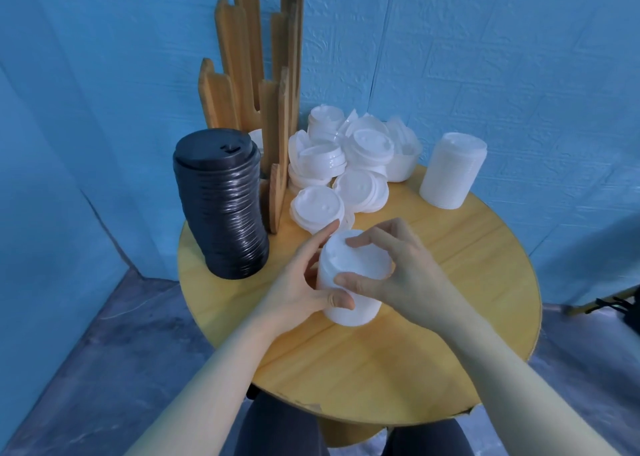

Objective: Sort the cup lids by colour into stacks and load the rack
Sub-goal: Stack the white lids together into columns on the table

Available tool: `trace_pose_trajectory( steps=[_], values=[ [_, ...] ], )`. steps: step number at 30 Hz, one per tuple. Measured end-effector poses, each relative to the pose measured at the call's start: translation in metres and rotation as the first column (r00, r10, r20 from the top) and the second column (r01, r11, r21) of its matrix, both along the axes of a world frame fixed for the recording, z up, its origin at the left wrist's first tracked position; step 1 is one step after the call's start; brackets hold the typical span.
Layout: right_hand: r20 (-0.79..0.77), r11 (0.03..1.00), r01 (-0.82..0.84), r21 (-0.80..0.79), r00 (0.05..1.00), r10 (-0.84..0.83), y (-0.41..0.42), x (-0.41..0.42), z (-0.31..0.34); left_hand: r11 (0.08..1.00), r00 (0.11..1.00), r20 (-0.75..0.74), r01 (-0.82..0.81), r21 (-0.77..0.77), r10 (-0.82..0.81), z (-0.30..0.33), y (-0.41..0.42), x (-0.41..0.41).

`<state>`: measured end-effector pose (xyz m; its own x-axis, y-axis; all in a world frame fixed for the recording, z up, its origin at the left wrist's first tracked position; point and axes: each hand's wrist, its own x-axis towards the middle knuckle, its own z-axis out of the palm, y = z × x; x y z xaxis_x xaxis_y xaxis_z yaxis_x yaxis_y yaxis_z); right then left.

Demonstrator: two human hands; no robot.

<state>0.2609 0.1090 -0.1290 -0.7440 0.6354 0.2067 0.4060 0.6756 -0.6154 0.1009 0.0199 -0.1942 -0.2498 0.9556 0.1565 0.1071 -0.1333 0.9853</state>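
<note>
A round wooden table (398, 362) carries a tall stack of black lids (221, 206), a wooden rack (263, 84), a loose heap of white lids (349, 164), and two stacks of white lids, one far right (452, 171), one near the middle (349, 282).
</note>
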Motion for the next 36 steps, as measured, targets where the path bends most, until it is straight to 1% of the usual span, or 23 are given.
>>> trace_pose_trajectory(
  steps=[1, 2, 4, 6, 11, 14, 17, 19, 22, 23, 25, 26, 28, 30, 32, 33, 36],
  values=[
    [-0.049, 0.999, 0.004, -0.037, 0.999, -0.006, -0.002, 0.0, -0.003, 1.0, 1.0, -0.009, -0.002, 0.007, 0.002, 0.001, 0.0, 0.0],
    [-0.104, 0.993, -0.005, -0.119, 0.995, -0.007, -0.003, 0.0, -0.007, 1.0, 1.0, -0.021, -0.006, 0.013, 0.007, 0.001, 0.001, 0.0],
    [-0.202, 0.949, -0.074, -0.306, 0.979, 0.011, -0.005, 0.002, -0.013, 0.999, 0.999, -0.041, -0.026, 0.022, 0.027, 0.001, 0.0, 0.0],
    [-0.274, 0.902, -0.161, -0.401, 0.96, 0.05, -0.005, 0.004, -0.02, 0.998, 0.997, -0.052, -0.048, 0.031, 0.05, 0.002, -0.002, -0.003],
    [-0.403, 0.835, -0.331, -0.44, 0.903, 0.145, -0.006, 0.001, -0.033, 0.995, 0.993, -0.073, -0.093, 0.048, 0.096, 0.002, -0.023, -0.016],
    [-0.464, 0.827, -0.377, -0.418, 0.871, 0.163, -0.01, -0.007, -0.037, 0.992, 0.987, -0.103, -0.117, 0.055, 0.122, 0.002, -0.034, -0.025],
    [-0.482, 0.819, -0.39, -0.421, 0.861, 0.162, -0.009, -0.016, -0.039, 0.99, 0.985, -0.105, -0.132, 0.054, 0.137, 0.001, -0.038, -0.03],
    [-0.458, 0.814, -0.395, -0.426, 0.87, 0.182, -0.005, -0.018, -0.036, 0.991, 0.987, -0.097, -0.122, 0.054, 0.127, 0.001, -0.039, -0.029],
    [-0.378, 0.821, -0.403, -0.404, 0.891, 0.251, 0.009, -0.021, -0.022, 0.991, 0.989, -0.077, -0.122, 0.048, 0.125, 0.002, -0.037, -0.027],
    [-0.365, 0.839, -0.378, -0.392, 0.901, 0.235, 0.015, -0.024, -0.015, 0.991, 0.988, -0.076, -0.129, 0.042, 0.132, 0.002, -0.037, -0.027],
    [-0.359, 0.9, -0.257, -0.353, 0.925, 0.123, 0.029, -0.036, -0.006, 0.989, 0.986, -0.079, -0.142, 0.027, 0.144, 0.002, -0.036, -0.027],
    [-0.336, 0.931, -0.18, -0.317, 0.94, 0.067, 0.037, -0.044, -0.005, 0.99, 0.987, -0.078, -0.142, 0.02, 0.143, 0.002, -0.035, -0.027],
    [-0.206, 0.983, -0.04, -0.178, 0.979, 0.003, 0.052, -0.065, -0.007, 0.99, 0.988, -0.074, -0.138, 0.008, 0.138, 0.003, -0.035, -0.027],
    [-0.004, 0.999, 0.034, -0.005, 0.999, -0.034, 0.064, -0.085, -0.014, 0.99, 0.988, -0.07, -0.138, 0.003, 0.138, 0.003, -0.035, -0.027],
    [0.145, 0.993, 0.068, 0.091, 0.986, -0.081, 0.071, -0.101, -0.019, 0.99, 0.987, -0.071, -0.141, 0.002, 0.141, 0.003, -0.035, -0.027],
    [0.176, 0.99, 0.079, 0.115, 0.98, -0.098, 0.072, -0.107, -0.02, 0.99, 0.987, -0.073, -0.144, -0.003, 0.143, 0.002, -0.035, -0.027],
    [0.186, 0.98, 0.09, 0.176, 0.975, -0.123, 0.073, -0.116, -0.027, 0.988, 0.985, -0.076, -0.156, -0.01, 0.154, 0.001, -0.036, -0.029]
  ],
)
